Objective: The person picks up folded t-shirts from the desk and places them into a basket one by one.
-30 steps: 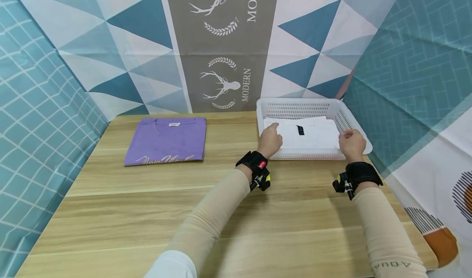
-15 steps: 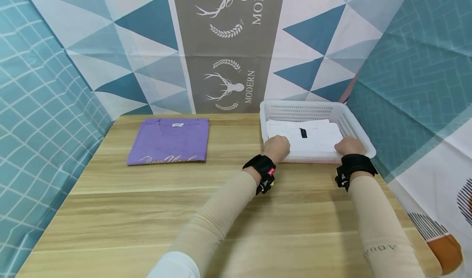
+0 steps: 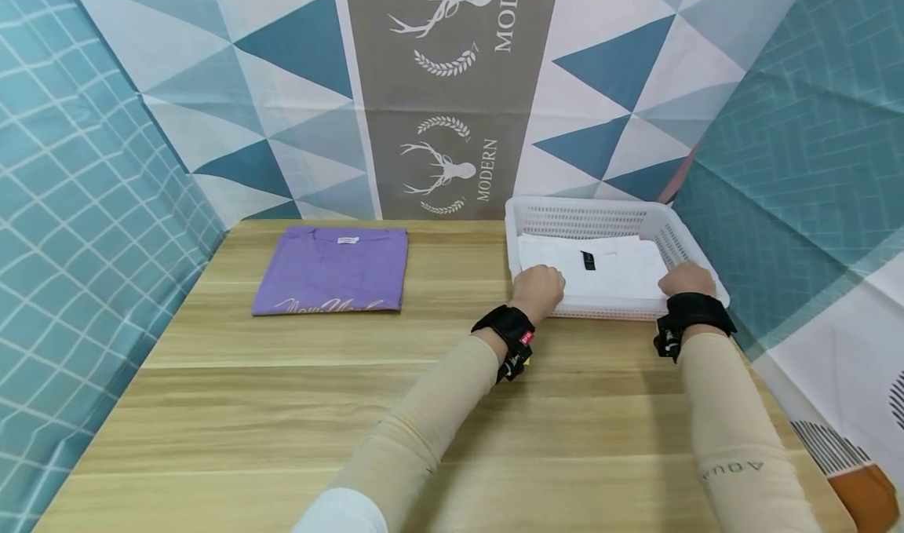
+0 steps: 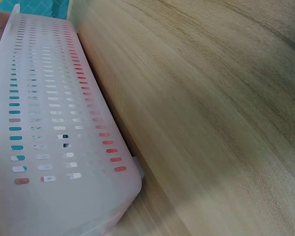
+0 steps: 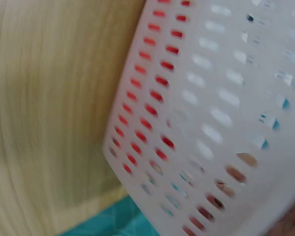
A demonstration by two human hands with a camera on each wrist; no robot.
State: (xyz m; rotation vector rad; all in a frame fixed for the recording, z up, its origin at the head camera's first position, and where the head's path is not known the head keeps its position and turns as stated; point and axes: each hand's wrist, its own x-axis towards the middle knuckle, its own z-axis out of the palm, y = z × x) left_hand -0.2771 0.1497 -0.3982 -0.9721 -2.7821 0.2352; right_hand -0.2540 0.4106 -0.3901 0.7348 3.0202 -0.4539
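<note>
In the head view a white perforated plastic basket (image 3: 589,304) stands at the table's back right, with a folded white T-shirt (image 3: 621,270) with a black neck label lying inside. My left hand (image 3: 538,288) grips the near rim at the left corner, fingers curled over it. The right hand (image 3: 687,279) holds the same rim near the right corner. Through the slots of the basket wall (image 5: 201,98), the right wrist view shows skin at the inner side and red low down. In the left wrist view the basket's wall (image 4: 54,113) runs along the tabletop; that hand is mostly out of frame.
A folded purple T-shirt (image 3: 339,270) with pale lettering lies at the back left of the wooden table (image 3: 282,407). Patterned cloth hangings (image 3: 452,85) stand behind the table and at both sides, with the right one (image 3: 798,227) close to the basket.
Both hands have come down from the shirt's sides to the basket's near rim, and their fingers have curled over it. The head view has shifted slightly; the purple shirt lies as before.
</note>
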